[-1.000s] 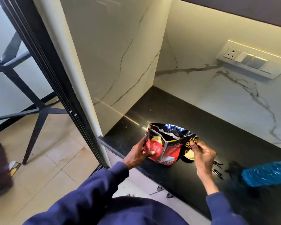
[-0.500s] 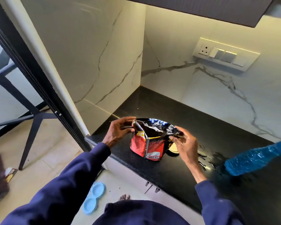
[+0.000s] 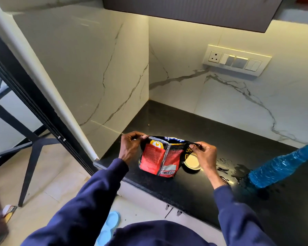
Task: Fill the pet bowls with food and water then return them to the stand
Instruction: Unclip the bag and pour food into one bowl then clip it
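Note:
A red and black pet food bag (image 3: 160, 159) stands upright near the front edge of the black counter (image 3: 212, 132). My left hand (image 3: 130, 147) pinches the bag's top left corner and my right hand (image 3: 205, 153) pinches its top right corner, stretching the top flat between them. A round bowl (image 3: 192, 163) with a pale inside sits on the counter just right of the bag, partly hidden by my right hand. A blue water bottle (image 3: 281, 166) lies on its side at the right. The light blue bowl stand (image 3: 108, 228) lies on the floor below the counter.
Water is spilled on the counter (image 3: 236, 172) between the bowl and the bottle. Marble walls close the counter at the left and back, with a switch panel (image 3: 236, 60) on the back wall. A black table leg frame (image 3: 30, 144) stands on the tiled floor at left.
The bag's mouth was gaping open; both hands have moved to its top corners and pulled it flat. The view has tilted down and the floor stand has come into sight.

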